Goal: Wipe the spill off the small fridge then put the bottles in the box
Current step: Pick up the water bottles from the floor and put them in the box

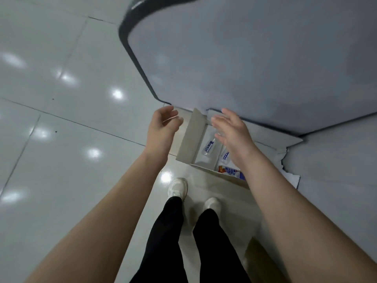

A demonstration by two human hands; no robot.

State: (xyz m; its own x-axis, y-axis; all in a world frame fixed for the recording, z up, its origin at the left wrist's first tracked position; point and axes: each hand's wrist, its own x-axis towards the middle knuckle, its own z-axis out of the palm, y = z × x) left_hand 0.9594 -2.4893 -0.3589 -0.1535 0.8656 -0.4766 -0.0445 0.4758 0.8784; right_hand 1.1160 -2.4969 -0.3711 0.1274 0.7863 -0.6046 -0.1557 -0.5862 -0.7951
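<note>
A cardboard box (189,137) stands open on the floor in front of my feet, partly under the grey fridge top (244,58). Inside it lies a clear bottle with a blue label (209,148). A second blue-labelled bottle (225,155) and one with an orange and blue label (230,172) lie beside it, partly hidden by my right arm. My left hand (163,123) hovers left of the box, fingers loosely curled, holding nothing. Above the box, my right hand (230,127) is spread flat and empty.
Glossy white floor tiles (61,119) stretch to the left with bright light reflections. The fridge top has a dark rounded edge (132,58). My legs in black trousers and white shoes (177,188) stand just before the box. A torn white sheet (289,176) lies right of the box.
</note>
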